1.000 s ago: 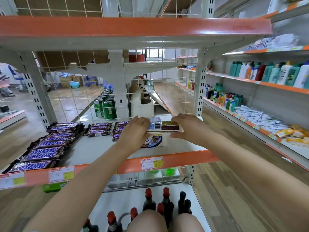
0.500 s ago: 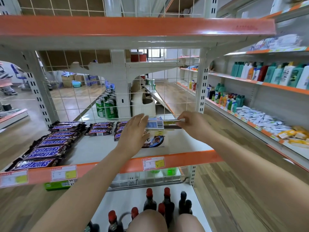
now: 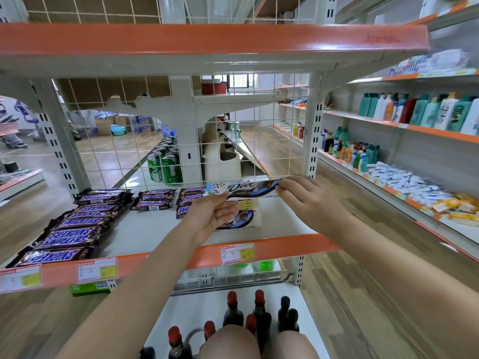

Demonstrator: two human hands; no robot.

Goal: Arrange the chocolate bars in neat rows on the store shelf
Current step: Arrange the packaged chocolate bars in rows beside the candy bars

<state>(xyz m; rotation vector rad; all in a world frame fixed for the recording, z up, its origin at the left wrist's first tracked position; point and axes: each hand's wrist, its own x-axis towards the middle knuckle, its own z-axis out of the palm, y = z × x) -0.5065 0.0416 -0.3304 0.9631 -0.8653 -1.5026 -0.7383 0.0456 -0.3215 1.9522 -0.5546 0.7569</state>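
A flat white and blue Dove chocolate bar [image 3: 243, 188] is held above the shelf [image 3: 145, 229], tilted so its front faces me. My left hand [image 3: 210, 216] grips its left end from below, and my right hand [image 3: 308, 200] pinches its right end. Under it, more Dove bars [image 3: 246, 216] lie stacked flat on the shelf, partly hidden by my left hand. Snickers bars fill the shelf's left part: one long row [image 3: 75, 229] running front to back, a short stack [image 3: 153, 199] and another stack [image 3: 190, 198] near the wire back.
A wire grid [image 3: 233, 141] closes the shelf's back. An orange-edged upper shelf [image 3: 207, 38] hangs overhead. Dark bottles with red caps [image 3: 246, 314] stand on the bottom shelf by my knees. Shampoo bottles and packets fill the shelves at right [image 3: 404, 161].
Both hands have lifted the top Dove bar off the stack and turned it from lying flat with its back label up to showing its front. The camera has shifted slightly.
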